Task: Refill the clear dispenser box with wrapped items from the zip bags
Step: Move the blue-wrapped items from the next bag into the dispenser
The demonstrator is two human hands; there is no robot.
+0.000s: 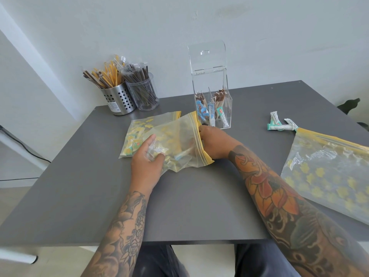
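Grey table [189,206] against a white wall [139,27] holds zip bags [175,136].

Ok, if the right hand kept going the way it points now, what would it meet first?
Probably the clear dispenser box: the right hand, gripping the zip bag's mouth, points toward its base, though depth is uncertain.

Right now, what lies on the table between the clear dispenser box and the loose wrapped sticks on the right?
In the head view, nothing: only bare grey table separates the clear dispenser box from the loose wrapped sticks.
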